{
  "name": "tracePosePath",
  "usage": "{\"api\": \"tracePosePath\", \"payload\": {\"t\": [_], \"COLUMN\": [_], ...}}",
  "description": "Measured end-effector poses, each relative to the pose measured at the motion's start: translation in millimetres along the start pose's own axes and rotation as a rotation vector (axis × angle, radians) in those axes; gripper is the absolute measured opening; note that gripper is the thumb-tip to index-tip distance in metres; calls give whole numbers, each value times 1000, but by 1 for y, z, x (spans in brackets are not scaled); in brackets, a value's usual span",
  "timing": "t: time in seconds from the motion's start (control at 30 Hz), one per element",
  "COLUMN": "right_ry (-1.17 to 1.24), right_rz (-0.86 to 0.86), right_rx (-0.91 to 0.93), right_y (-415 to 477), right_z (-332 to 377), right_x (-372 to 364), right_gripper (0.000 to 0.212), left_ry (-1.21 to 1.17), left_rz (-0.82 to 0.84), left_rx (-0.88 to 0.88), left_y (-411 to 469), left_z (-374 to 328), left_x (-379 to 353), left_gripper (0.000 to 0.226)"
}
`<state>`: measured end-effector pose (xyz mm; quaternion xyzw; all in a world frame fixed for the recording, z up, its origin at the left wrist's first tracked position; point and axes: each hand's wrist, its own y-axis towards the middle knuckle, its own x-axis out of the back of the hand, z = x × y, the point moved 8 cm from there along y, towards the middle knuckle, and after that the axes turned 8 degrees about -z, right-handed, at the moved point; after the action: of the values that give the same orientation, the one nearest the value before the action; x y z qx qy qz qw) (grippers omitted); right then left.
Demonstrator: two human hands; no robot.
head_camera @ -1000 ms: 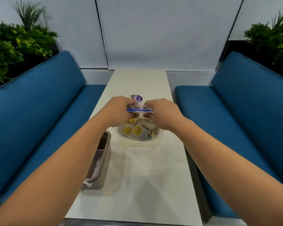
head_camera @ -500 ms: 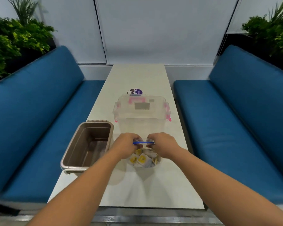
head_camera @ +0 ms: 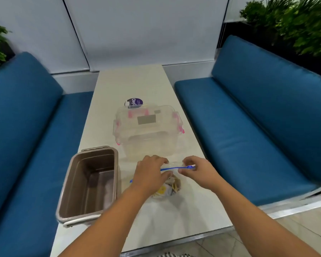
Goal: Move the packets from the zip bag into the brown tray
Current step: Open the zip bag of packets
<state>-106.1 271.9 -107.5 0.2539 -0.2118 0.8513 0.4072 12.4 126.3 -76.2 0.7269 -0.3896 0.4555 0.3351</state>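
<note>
2 sets of fingers point(head_camera: 162, 161) clamped on zip bag point(head_camera: 175, 185): left hand point(head_camera: 148, 175), right hand point(head_camera: 198, 171); packets point(head_camera: 162, 191) partly hidden.

Left hand point(head_camera: 149, 174) hides much of the bag point(head_camera: 172, 168), just this side of the box point(head_camera: 148, 138). Packets point(head_camera: 162, 190) under it show only partly; count and print unreadable. Right hand point(head_camera: 197, 170) fingertips curl out of sight at the zip. Purple-labelled thing point(head_camera: 134, 102) behind the box: lower half hidden, text cut short. Striped cloth point(head_camera: 170, 254), well nearer than the box, cut by bottom edge. Forearms too.
</note>
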Motion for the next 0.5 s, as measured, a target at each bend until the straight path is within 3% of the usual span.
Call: {"api": "tracePosePath", "payload": {"t": [0.13, 0.33, 0.5], "right_ry": [305, 690, 766], "right_rz": [-86, -102, -158], "right_rx": [-120, -147, -190], "right_y": [-16, -28, -31], "right_z": [-26, -26, -32], "right_x": [0, -14, -19], "right_gripper": [9, 21, 11], "left_ry": [-87, -177, -148], "left_rz": [-78, -158, -148], "left_rx": [-102, -234, -255], "left_y": [-5, 1, 8], "left_z": [-30, -59, -61], "left_x": [-17, -21, -26], "left_gripper": [35, 35, 40]}}
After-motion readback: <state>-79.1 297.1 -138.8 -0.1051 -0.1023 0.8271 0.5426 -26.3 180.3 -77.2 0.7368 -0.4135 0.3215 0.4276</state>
